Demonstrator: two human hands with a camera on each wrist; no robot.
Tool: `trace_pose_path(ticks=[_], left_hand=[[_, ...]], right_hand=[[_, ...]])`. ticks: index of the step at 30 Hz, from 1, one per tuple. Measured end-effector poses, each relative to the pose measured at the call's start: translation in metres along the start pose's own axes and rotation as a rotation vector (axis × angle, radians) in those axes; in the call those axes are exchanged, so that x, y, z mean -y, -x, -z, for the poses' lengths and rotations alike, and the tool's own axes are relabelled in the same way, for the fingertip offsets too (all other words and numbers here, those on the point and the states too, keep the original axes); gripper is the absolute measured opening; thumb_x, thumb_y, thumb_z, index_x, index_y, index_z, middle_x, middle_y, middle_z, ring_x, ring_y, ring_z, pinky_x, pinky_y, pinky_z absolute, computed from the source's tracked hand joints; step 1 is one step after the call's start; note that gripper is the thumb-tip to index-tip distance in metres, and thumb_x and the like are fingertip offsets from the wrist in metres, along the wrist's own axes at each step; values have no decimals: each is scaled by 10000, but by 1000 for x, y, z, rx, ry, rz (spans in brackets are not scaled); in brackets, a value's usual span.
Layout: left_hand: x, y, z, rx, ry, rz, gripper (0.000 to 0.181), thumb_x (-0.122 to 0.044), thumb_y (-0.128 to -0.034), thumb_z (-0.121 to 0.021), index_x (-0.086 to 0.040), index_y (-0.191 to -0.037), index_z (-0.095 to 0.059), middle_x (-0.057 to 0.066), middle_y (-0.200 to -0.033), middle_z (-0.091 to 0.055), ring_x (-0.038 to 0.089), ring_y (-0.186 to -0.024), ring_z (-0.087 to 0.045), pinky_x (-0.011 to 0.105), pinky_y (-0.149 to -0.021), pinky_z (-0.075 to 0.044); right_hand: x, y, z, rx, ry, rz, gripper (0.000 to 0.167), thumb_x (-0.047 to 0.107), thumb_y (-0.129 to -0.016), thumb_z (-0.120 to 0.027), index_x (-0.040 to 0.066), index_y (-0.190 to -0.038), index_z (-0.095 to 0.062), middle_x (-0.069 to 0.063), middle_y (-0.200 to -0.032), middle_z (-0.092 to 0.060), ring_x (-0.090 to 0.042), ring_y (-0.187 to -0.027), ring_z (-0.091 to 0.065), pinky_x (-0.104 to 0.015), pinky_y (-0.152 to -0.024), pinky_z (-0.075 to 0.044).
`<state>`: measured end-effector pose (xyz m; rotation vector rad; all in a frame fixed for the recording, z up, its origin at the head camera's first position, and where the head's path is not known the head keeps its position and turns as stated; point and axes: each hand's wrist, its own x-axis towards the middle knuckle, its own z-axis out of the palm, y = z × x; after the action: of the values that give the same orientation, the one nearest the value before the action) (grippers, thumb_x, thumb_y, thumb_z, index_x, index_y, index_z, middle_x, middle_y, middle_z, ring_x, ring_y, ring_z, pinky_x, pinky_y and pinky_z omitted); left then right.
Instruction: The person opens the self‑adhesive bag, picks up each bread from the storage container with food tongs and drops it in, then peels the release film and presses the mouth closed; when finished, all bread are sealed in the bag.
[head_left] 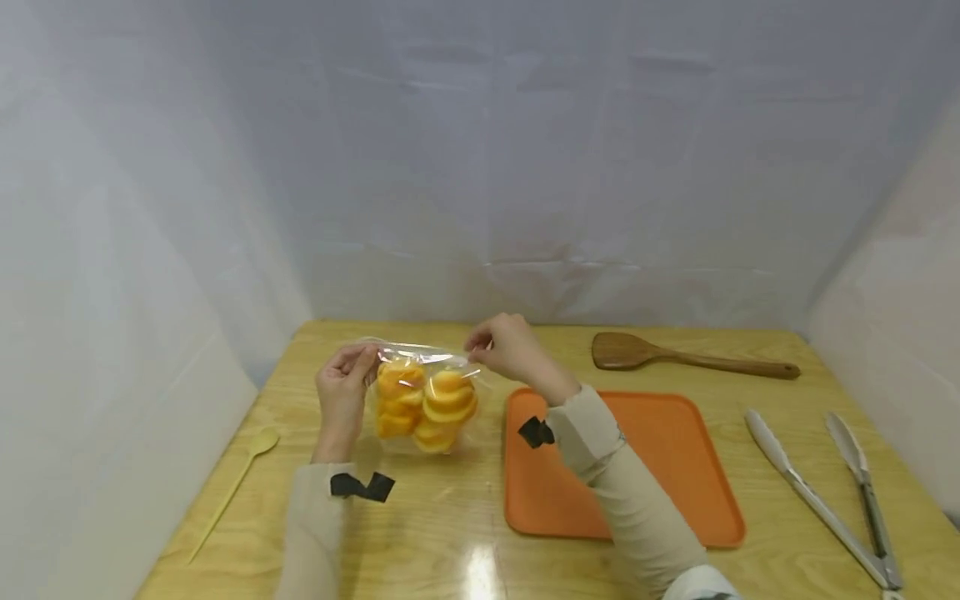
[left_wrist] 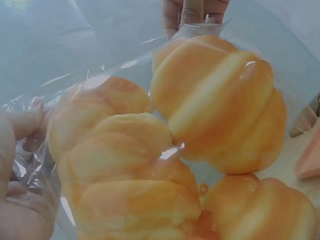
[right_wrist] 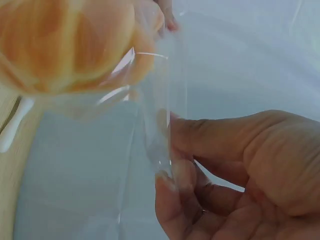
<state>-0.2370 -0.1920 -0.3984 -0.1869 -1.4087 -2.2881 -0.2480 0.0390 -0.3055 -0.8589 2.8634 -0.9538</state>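
A clear plastic bag (head_left: 420, 357) with several golden bread rolls (head_left: 448, 398) inside is held up above the table's left half. My left hand (head_left: 347, 392) pinches its upper left corner between thumb and fingers. At the upper right corner, the thumb and fingers of my right hand (head_left: 513, 348) pinch the plastic edge. The left wrist view shows the bread (left_wrist: 215, 100) close up through the shiny film, with crumpled plastic by the left thumb. In the right wrist view, the bag's edge (right_wrist: 162, 100) runs between the right thumb and fingers.
An orange tray (head_left: 660, 467) lies beneath my right forearm. Behind it is a wooden spatula (head_left: 626, 352), and metal tongs (head_left: 817, 504) lie spread at the right. A yellow spoon (head_left: 243, 471) rests near the table's left edge. White sheeting (head_left: 480, 167) surrounds the table.
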Motion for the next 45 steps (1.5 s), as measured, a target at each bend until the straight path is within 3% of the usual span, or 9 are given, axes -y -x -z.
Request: trace_pose_path(ticks=[6,11,15,22,29,34,38,43,45], left_hand=[[-2,0,1,-44,-14,9,272,26,-941,-589,-160,-799,-727,-60,-718,-714,31,-616,-582,126,-580,-477],[-4,1,5,-23,-13,70,220,-45,-957,-594,-161,-832,-733,-56,-767,-729,38,-686,-649,158,-679,-552],[-8,2,13,44,-25,130,203,-163,-990,-559,-184,-886,-732,-82,-834,-733,18,-747,-667,156,-742,-564],[-11,0,24,189,26,125,267,-237,-1034,-465,-176,-989,-721,-69,-926,-749,44,-875,-709,189,-840,-559],[-13,1,15,40,-109,130,229,-250,-1008,-517,-174,-923,-716,-89,-809,-740,30,-762,-710,160,-671,-567],[-13,1,12,26,-205,244,212,-275,-1007,-530,-203,-933,-715,-117,-797,-724,7,-702,-684,126,-576,-526],[-4,2,19,54,-296,398,239,-258,-1025,-504,-259,-875,-689,-146,-754,-686,-27,-625,-613,104,-522,-455],[17,2,38,144,-363,555,244,-197,-1047,-457,-202,-910,-658,-124,-719,-592,-28,-606,-526,99,-532,-425],[25,2,48,220,-398,613,240,-197,-1056,-428,-124,-1059,-657,-144,-771,-615,-37,-679,-571,102,-595,-473]], right_hand=[[-13,9,0,77,-89,-99,241,320,-885,-729,106,-994,-746,-13,-894,-721,-138,-760,-602,-300,-757,-503],[-25,14,-3,66,-199,-76,136,174,-909,-699,61,-961,-755,-77,-898,-744,-144,-722,-625,-234,-647,-512],[-34,17,0,10,-230,-58,142,98,-926,-664,30,-1021,-744,-119,-967,-744,-155,-802,-676,-253,-705,-559],[-38,20,-9,-103,-322,-27,172,128,-978,-593,15,-1053,-698,-124,-958,-715,-197,-846,-656,-276,-724,-544],[-31,27,-23,-190,-619,-31,161,53,-1007,-509,-76,-1064,-587,-260,-950,-656,-395,-872,-692,-361,-791,-605],[-31,31,-27,-193,-710,-136,162,37,-1005,-507,-83,-1083,-580,-240,-953,-622,-171,-684,-698,-299,-662,-609],[-41,32,-40,-146,-777,-239,154,14,-1000,-500,-102,-1075,-570,-208,-926,-627,-149,-653,-700,-363,-663,-616],[-63,32,-65,-81,-717,-337,160,12,-999,-492,-109,-1068,-570,-210,-907,-647,-145,-626,-678,-440,-691,-611],[-73,31,-74,-30,-685,-367,176,6,-996,-484,-116,-1078,-580,-224,-899,-653,-126,-622,-661,-424,-691,-612]])
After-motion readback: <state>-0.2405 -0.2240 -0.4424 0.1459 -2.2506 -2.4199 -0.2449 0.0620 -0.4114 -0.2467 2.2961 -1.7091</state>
